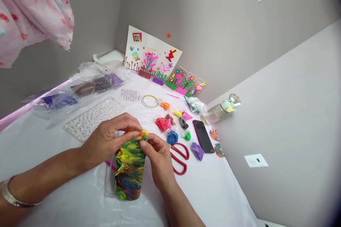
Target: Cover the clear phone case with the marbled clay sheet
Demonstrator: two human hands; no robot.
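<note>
A sheet of marbled clay [129,170] in yellow, green, red and black lies over a clear plastic case [108,185], whose bare edge shows along its left side. My left hand [110,136] pinches the clay's top edge between thumb and fingers. At the top right corner, my right hand [159,154] grips the clay with its thumb in front and its fingers behind. A pink stick [110,165] is partly hidden behind the case. Close to my right hand lie scissors with red handles [188,152], their blades hidden.
Small bags of coloured clay [162,124] lie beyond my hands. A black phone [203,136] and a bottle [220,111] are at right. A textured clear mat [93,118] and plastic bags [85,88] sit at left. A decorated board [151,53] leans on the wall.
</note>
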